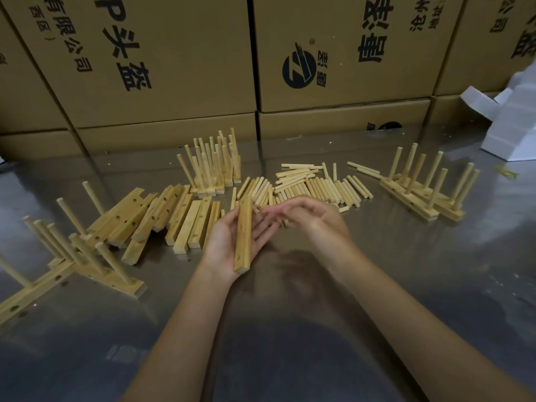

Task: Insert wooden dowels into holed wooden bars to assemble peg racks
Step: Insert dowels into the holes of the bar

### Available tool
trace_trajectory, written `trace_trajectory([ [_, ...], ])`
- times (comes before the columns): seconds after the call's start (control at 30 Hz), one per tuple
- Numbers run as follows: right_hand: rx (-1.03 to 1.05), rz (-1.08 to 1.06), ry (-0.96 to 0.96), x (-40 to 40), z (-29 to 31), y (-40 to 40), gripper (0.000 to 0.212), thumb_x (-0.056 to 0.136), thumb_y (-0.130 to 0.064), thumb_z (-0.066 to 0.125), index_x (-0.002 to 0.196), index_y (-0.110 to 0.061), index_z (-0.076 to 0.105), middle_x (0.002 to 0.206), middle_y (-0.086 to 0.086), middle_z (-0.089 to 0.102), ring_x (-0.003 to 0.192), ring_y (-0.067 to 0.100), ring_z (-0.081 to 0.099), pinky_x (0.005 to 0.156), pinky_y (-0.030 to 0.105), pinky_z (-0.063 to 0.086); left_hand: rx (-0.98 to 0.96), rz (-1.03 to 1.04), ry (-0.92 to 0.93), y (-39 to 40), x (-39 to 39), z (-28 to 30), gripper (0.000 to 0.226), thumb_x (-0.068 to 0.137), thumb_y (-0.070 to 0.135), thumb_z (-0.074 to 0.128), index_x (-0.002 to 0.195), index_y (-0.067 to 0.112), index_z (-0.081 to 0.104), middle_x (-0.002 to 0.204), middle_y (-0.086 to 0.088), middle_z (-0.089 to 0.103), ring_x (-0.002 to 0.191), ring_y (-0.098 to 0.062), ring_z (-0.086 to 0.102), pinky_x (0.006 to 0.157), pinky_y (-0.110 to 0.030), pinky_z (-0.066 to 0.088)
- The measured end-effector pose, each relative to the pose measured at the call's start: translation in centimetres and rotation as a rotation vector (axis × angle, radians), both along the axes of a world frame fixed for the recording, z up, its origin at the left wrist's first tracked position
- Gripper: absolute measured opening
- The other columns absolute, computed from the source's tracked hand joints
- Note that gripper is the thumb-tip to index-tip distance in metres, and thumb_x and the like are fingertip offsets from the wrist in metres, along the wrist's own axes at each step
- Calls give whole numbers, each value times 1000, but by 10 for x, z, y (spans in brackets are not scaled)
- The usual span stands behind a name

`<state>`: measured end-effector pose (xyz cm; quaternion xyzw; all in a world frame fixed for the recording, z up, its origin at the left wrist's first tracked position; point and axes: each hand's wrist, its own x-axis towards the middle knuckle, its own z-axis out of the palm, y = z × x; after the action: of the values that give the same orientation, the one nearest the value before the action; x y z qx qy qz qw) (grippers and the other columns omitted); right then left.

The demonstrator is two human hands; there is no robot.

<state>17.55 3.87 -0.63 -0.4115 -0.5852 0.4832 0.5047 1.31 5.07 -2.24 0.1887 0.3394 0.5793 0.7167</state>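
The left hand (232, 242) is lying palm up over the metal table (377, 285), forearm reaching in from the lower middle of the view. A holed wooden bar (243, 236) is resting lengthwise across its palm, near end past the heel of the hand, far end beyond the fingertips. The fingers are cradling it loosely, the thumb on the bar's left side, two holes facing up.

The right hand (311, 217) is hovering just to the right of the bar, back of the hand up, forearm coming in from the lower right. Its fingers are stretching leftward toward the left hand's fingertips. They are blurred, so whether they are pinching a dowel cannot be told.

Just beyond both hands, loose dowels (313, 184) are lying in a flat heap. Left of the left hand, more holed bars (162, 219) are leaning in a pile. Farther left, finished racks (81, 256) are lying with their pegs sticking up at a slant. Beyond the left hand, another cluster of pegged bars (216, 166) is standing upright. Well to the right of the right hand, more pegged racks (426, 192) are sitting on the table. Cardboard boxes (333, 53) are stacked along the far edge, with white foam blocks (510, 126) at the far right.
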Motion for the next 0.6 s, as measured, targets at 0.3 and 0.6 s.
trace_trajectory([
  [0.3, 241, -358, -911, 63, -32, 34, 19, 87, -9, 60, 98, -23, 67, 104, -7, 58, 109, 15, 47, 91, 30, 33, 42, -2, 67, 3, -3, -1, 33, 103, 32, 47, 118, 5, 60, 70, -1, 56, 48, -7, 47, 39, -17, 39],
  [0.6, 209, -178, -868, 55, -24, 24, 9, 93, -16, 58, 94, -24, 58, 88, -12, 55, 95, 12, 51, 82, 33, 39, 78, -63, 299, -4, 5, 2, 36, 97, 30, 61, 128, 12, 60, 74, -3, 69, 59, -10, 66, 42, -17, 50],
])
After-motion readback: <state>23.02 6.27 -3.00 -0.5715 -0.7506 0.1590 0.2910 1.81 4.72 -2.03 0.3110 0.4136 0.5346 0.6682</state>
